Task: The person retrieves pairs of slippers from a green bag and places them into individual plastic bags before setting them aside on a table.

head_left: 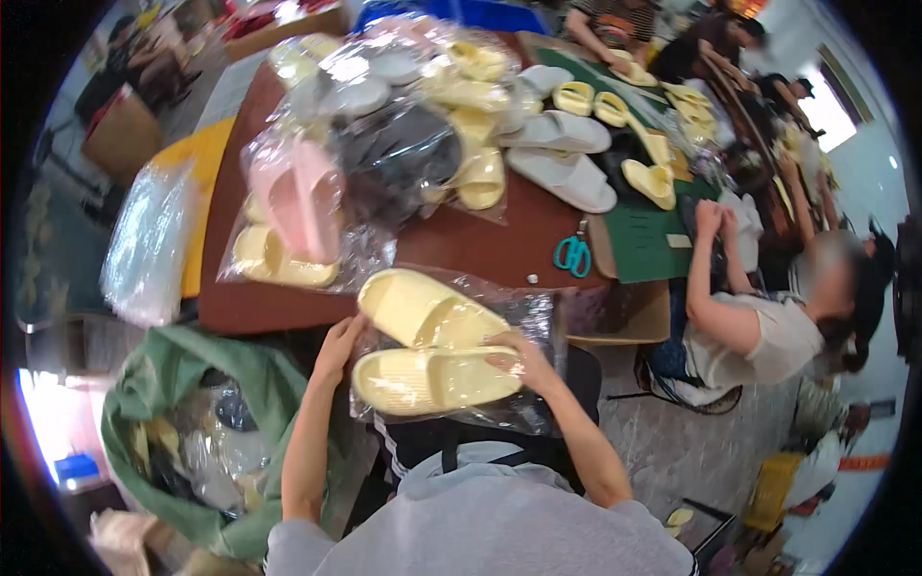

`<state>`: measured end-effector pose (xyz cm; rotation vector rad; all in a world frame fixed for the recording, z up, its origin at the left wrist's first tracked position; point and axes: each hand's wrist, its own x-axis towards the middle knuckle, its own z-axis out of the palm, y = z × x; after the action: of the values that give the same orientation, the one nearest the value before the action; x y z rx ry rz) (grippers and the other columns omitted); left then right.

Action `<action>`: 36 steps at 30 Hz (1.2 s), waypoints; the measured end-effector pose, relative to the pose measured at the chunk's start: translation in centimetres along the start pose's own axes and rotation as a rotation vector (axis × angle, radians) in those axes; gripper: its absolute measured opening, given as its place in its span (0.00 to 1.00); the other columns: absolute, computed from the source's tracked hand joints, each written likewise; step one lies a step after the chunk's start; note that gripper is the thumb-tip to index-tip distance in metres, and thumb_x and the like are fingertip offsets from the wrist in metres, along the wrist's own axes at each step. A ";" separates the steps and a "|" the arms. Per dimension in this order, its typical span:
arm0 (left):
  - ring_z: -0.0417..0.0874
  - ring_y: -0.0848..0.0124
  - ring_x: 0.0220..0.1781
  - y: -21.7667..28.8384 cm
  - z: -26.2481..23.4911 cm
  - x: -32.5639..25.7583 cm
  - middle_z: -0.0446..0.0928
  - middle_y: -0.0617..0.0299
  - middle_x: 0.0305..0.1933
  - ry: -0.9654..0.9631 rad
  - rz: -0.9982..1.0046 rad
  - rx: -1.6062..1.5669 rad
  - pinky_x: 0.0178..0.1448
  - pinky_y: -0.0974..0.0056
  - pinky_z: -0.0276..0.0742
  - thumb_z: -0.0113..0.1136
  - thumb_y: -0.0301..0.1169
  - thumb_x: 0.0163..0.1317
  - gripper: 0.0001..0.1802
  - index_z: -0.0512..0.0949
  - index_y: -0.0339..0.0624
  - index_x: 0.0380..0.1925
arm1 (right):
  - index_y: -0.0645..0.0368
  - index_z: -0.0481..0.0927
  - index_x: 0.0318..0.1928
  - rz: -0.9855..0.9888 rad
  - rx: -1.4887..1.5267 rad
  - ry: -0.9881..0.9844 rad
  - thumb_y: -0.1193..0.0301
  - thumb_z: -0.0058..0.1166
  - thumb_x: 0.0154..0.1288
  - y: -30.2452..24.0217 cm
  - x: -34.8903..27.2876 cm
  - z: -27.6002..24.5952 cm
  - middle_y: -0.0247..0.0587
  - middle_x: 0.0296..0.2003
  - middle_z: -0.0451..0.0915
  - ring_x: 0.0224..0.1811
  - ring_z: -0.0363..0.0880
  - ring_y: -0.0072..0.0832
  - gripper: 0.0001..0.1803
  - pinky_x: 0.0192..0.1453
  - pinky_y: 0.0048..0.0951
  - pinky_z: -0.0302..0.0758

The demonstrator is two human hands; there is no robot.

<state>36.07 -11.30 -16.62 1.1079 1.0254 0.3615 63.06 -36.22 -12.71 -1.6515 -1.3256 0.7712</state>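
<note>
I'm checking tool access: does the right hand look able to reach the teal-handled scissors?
Probably yes: the teal-handled scissors lie uncovered on the brown table, ahead of the right hand, though it is busy holding the bagged yellow slippers.

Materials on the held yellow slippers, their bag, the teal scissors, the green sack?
Yellow slippers: likely moulded foam or soft plastic; smooth, ridged footbed.
Clear bag: thin glossy plastic film, judging by glare and creases.
Teal scissors: handles look like hard plastic; blades probably metal.
Green sack: matte, soft folds; fabric or woven plastic, can't tell.
</note>
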 end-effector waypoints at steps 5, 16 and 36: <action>0.69 0.80 0.30 -0.5 0.1 0.6 0.73 0.69 0.26 0.171 0.226 0.033 0.35 0.71 0.66 0.53 0.32 0.70 0.12 0.78 0.34 0.33 | 0.59 0.85 0.46 0.324 0.077 0.072 0.69 0.67 0.55 -2.9 0.1 -2.5 0.43 0.43 0.79 0.50 0.76 0.33 0.17 0.58 0.30 0.69; 0.82 0.46 0.36 -1.3 0.3 2.2 0.78 0.41 0.31 0.458 0.416 0.567 0.41 0.54 0.74 0.52 0.34 0.69 0.14 0.76 0.31 0.37 | 0.64 0.82 0.46 0.637 0.188 0.518 0.73 0.62 0.59 -0.1 -11.4 -15.2 0.39 0.43 0.80 0.47 0.77 0.27 0.15 0.54 0.26 0.72; 0.72 0.49 0.55 3.0 1.2 0.9 0.70 0.43 0.53 0.661 0.549 0.670 0.59 0.53 0.69 0.64 0.35 0.60 0.27 0.67 0.30 0.54 | 0.48 0.47 0.74 0.290 0.657 0.743 0.61 0.54 0.69 5.5 12.1 -31.2 0.44 0.72 0.53 0.73 0.55 0.41 0.40 0.64 0.49 0.71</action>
<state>38.16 -9.99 -14.41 1.9600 1.4652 0.9074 95.37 -32.40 -3.32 -1.3752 -0.2662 0.5731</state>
